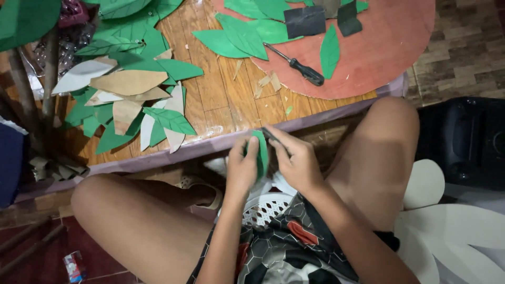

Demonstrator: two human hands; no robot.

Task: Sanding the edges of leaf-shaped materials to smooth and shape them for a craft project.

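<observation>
- My left hand [242,168] is closed around a green paper leaf [261,152], thumb on the front and fingers curled behind it, holding it upright between my knees.
- My right hand [297,160] is closed on a thin dark tool [273,138]; its tip rests against the upper edge of the same leaf. I cannot tell what kind of tool it is.
- My two hands are close together, almost touching, just below the near edge of the tabletop [221,100].
- The leaf sits over my lap, above a white plastic lattice seat [265,208] that shows between my thighs.
- On the wooden tabletop to my left lies a pile of cut leaves [131,100]: green ones with drawn veins, mixed with plain brown and pale grey ones turned face down.
- Farther back on the right is a large reddish-brown round board [389,42], overhanging the tabletop edge.
- A black-handled screwdriver [297,66] lies across the edge of that board, well apart from my hands.
- More green leaves [242,37] lie on and beside the board, one narrow leaf [330,50] just right of the screwdriver.
- Two dark square pieces [305,21] rest on the board near its far edge.
- Small brown paper scraps [265,84] lie on the wood just in front of the board.
- White petal-shaped cutouts [447,221] lie on the floor by my right leg, and a black box-like object [468,142] stands beyond them.
</observation>
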